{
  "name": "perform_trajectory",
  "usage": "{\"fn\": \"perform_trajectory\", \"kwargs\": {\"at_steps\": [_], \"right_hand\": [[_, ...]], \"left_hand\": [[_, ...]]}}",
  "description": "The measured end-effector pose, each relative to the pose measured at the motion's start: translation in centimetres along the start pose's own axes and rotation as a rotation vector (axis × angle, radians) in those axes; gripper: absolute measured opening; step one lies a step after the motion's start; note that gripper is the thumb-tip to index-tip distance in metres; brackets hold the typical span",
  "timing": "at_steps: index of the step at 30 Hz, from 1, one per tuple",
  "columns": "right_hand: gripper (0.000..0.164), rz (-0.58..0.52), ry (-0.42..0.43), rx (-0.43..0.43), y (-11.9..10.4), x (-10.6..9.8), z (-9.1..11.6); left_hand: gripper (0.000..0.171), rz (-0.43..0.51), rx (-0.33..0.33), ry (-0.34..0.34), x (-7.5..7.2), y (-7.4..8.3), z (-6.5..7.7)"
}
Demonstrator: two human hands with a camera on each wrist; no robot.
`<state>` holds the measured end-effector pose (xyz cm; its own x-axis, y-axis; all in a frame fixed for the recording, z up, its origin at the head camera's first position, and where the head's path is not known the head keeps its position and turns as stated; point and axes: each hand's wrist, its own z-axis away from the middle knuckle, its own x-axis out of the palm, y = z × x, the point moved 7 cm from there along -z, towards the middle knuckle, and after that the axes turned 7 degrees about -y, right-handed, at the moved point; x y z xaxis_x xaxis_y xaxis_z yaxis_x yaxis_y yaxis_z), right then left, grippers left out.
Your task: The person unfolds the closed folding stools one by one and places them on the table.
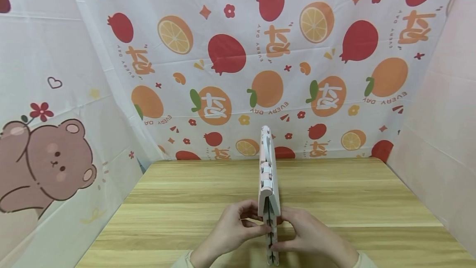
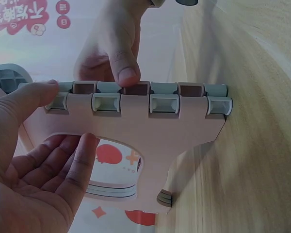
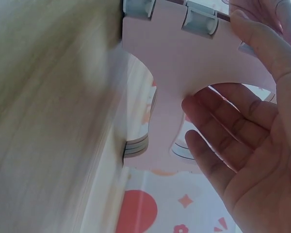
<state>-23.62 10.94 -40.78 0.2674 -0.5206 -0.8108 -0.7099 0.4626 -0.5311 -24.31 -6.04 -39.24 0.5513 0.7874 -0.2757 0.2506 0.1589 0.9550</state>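
Note:
A pale pink plastic folding stool (image 1: pixel 266 177) stands upright on edge, folded flat, with its narrow hinged side towards me. Grey-white hinge knuckles (image 2: pixel 163 104) line that edge in the left wrist view. My left hand (image 1: pixel 231 227) grips the near lower part from the left, thumb on the hinged edge and fingers by the curved cut-out. From the other side my right hand (image 1: pixel 310 235) holds it likewise, its thumb at the edge. In the right wrist view, that hand's fingers (image 3: pixel 218 116) lie at the cut-out of the pink panel (image 3: pixel 169 73).
The stool stands on a wood-grain table (image 1: pixel 178 193). Behind the table hangs a white cloth (image 1: pixel 238 15) printed with fruit. Another cloth with a bear print (image 1: pixel 59 160) hangs at the left, and a plain pale one (image 1: pixel 439 135) at the right.

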Motion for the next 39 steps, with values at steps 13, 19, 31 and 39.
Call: {"fn": "perform_trajectory", "kwargs": {"at_steps": [13, 19, 31, 39], "right_hand": [[0.039, 0.032, -0.01, 0.018, 0.6, -0.8, 0.3], [0.039, 0.03, -0.009, -0.001, 0.9, -1.3, 0.5], [0.05, -0.055, -0.05, 0.091, 2.3, -1.9, 1.1], [0.051, -0.046, -0.051, 0.077, 2.6, -2.4, 1.4]], "left_hand": [[0.031, -0.038, 0.022, 0.013, -0.3, 0.2, 0.1], [0.032, -0.036, 0.032, 0.019, -0.4, 0.3, 0.1], [0.031, -0.087, 0.041, 0.037, -1.2, 0.1, 0.0], [0.034, -0.153, 0.059, 0.014, -1.4, 0.4, 0.1]]}}
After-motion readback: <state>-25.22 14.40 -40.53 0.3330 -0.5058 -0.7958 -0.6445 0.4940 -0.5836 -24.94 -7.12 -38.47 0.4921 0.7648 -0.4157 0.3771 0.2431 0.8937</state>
